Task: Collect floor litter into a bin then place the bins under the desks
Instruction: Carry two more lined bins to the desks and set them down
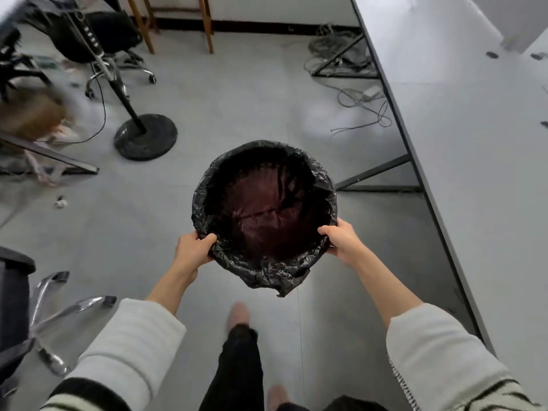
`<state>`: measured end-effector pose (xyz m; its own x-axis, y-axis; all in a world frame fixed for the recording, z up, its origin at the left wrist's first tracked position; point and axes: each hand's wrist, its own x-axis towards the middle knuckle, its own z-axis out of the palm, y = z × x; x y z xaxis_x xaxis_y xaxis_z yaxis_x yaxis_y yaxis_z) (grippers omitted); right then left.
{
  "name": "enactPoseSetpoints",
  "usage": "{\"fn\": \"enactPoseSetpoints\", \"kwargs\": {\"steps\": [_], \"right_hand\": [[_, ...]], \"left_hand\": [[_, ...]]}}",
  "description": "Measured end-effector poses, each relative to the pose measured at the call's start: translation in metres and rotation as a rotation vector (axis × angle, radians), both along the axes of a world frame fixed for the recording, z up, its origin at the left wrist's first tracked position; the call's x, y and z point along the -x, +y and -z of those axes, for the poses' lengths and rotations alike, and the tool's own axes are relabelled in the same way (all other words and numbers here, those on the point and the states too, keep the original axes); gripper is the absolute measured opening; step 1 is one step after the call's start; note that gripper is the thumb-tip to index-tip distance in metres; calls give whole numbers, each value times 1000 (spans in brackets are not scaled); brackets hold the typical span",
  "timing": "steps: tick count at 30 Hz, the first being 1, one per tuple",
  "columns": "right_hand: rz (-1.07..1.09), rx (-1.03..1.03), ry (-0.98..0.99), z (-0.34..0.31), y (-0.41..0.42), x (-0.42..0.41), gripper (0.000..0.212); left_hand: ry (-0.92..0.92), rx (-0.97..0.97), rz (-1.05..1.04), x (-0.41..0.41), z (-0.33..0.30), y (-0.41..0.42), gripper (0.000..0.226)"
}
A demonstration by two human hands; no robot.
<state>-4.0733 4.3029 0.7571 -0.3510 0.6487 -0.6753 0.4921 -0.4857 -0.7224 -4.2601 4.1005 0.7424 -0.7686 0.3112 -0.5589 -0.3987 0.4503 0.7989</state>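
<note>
Pale sleeves (133,345) reach out as the left hand (189,250) and right hand (341,237), fingers curled over its rim, hold the black-lined bin (264,209) above the grey floor (237,108) beside the desk (474,129).

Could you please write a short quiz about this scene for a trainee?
1. True or false: both hands grip the bin by its rim.
2. What lies on the floor to the person's left? A) crumpled litter B) a bottle C) a shoe box
3. Fill in: the bin is lined with a black ____.

Key:
1. True: the left hand and the right hand hold opposite sides.
2. A, the litter.
3. bag
</note>
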Motion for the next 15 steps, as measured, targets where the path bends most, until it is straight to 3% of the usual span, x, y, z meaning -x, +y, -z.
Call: {"fn": "enactPoseSetpoints", "kwargs": {"steps": [15], "right_hand": [[189,28,89,-18,286,307,16]], "left_hand": [[54,6,196,342,-22,309,8]]}}
